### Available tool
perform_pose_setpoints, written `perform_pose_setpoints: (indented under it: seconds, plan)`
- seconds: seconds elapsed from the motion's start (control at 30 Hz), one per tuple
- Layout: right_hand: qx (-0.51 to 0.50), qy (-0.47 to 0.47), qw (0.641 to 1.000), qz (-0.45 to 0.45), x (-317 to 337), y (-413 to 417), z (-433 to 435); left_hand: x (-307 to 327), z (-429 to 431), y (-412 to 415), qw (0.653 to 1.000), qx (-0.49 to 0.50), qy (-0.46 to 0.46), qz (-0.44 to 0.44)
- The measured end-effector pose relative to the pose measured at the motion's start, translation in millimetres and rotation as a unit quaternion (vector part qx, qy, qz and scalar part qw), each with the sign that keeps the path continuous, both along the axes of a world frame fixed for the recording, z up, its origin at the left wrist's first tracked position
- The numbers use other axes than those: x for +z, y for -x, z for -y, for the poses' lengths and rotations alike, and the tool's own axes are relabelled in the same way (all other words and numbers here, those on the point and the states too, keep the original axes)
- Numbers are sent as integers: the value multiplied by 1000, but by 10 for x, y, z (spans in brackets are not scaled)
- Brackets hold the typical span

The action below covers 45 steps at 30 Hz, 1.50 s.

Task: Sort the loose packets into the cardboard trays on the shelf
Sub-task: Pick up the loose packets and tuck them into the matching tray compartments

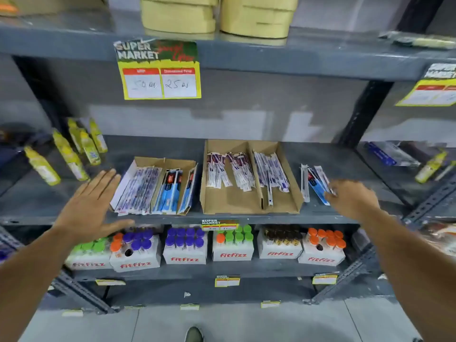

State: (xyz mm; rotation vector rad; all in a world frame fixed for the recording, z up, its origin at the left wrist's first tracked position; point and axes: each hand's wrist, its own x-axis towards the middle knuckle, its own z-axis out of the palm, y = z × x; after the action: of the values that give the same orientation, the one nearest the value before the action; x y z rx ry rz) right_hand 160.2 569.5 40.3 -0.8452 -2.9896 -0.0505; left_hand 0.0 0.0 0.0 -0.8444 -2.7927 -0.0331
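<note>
Two cardboard trays lie on the grey middle shelf. The left tray [142, 161] holds white-purple packets and blue packets in separate slots. The larger right tray [229, 202] has a divider, with white-purple packets on both sides. A few loose packets [314, 181], white and blue, lie on the bare shelf right of it. My right hand [352, 197] rests at their near end, fingertips touching a blue packet; whether it grips one is unclear. My left hand [92, 206] hovers flat and open just left of the left tray, holding nothing.
Yellow bottles [74, 154] lie on the shelf at far left, and more at far right [430, 166]. Below, white boxes [185, 245] hold bottles with coloured caps. A price sign [159, 70] hangs from the shelf above. Slanted metal uprights [429, 206] flank the shelf.
</note>
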Motion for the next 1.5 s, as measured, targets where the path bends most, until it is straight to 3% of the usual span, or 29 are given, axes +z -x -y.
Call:
perform_pose_setpoints:
  seconds: [0.2,0.63,0.77,1.0,1.33,1.5]
  plan:
    - [-78,63,995,30,-211,304,134,-228,-50,307,997,39,-14,61]
    - [-170,128,977,22,-320,497,247,-286,-25,400,934,109,-280,194]
    - [-165,130,978,3,-324,500,241,-291,-163,276,930,147,-276,194]
    - [-142,212,955,-148,-196,518,195,-232,-382,79,927,198,-266,173]
    - [-67,373,874,-305,90,532,461,-146,-632,-163,906,195,-330,180]
    - [-20,434,847,-307,148,520,746,-226,-260,18,936,196,-230,180]
